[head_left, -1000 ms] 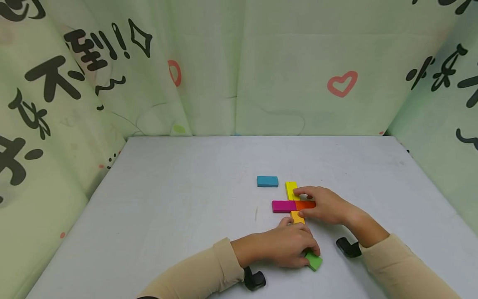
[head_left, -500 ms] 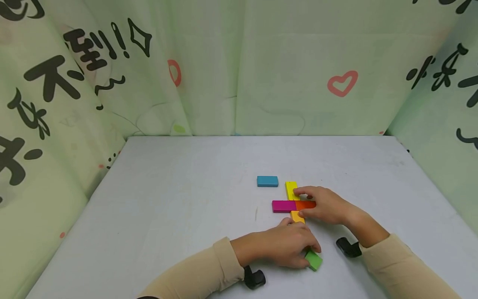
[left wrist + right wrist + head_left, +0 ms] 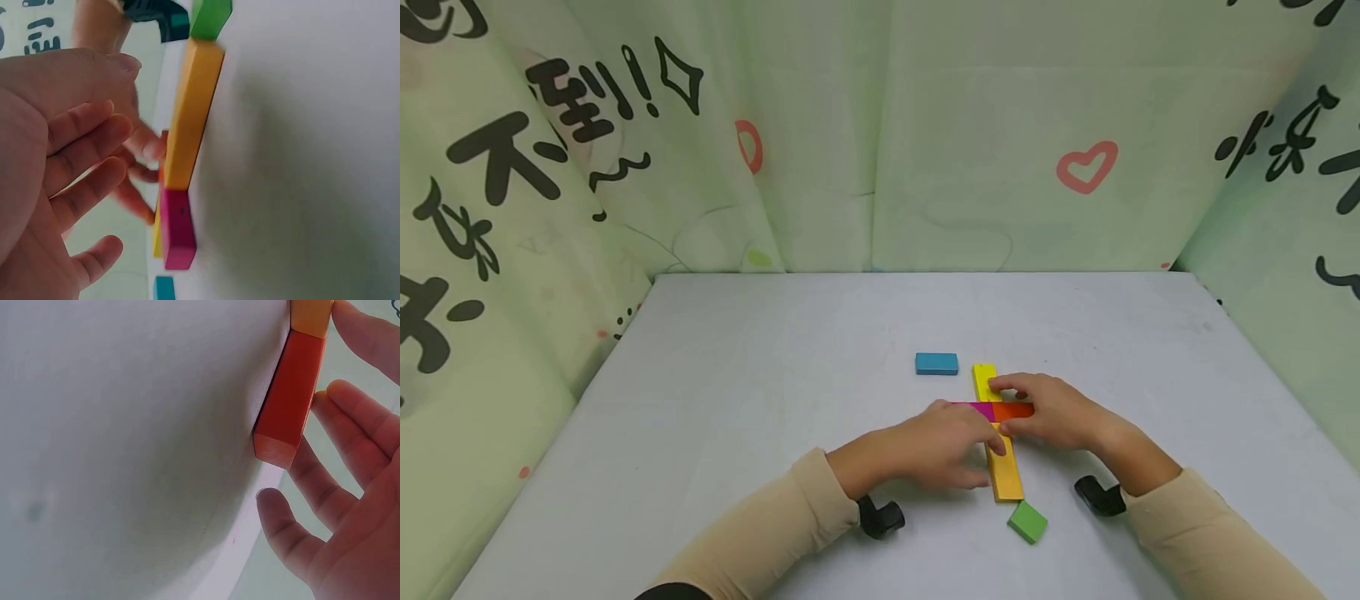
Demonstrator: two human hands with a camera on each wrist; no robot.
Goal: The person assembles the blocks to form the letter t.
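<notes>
Shifted since earlier: left hand [image 3: 936,446], off the squarish green block [image 3: 1028,522] to near the oblong amber block [image 3: 1007,479], loosely spread, gripping nothing. I list right hand [image 3: 1056,412]: fingers parted, touching amber block and oblong yellow block [image 3: 983,375]. All nearer table's [image 3: 775,358] right edge.

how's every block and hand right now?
Blue rectangular block: flat, apart
Yellow rectangular block: flat, partly hidden
Magenta rectangular block: flat, partly hidden
Red-orange rectangular block: flat, beside magenta
Amber rectangular block: flat, near green
Green squarish block: flat, turned askew
Left hand: loose, holding nothing
Right hand: at yellow and amber
</notes>
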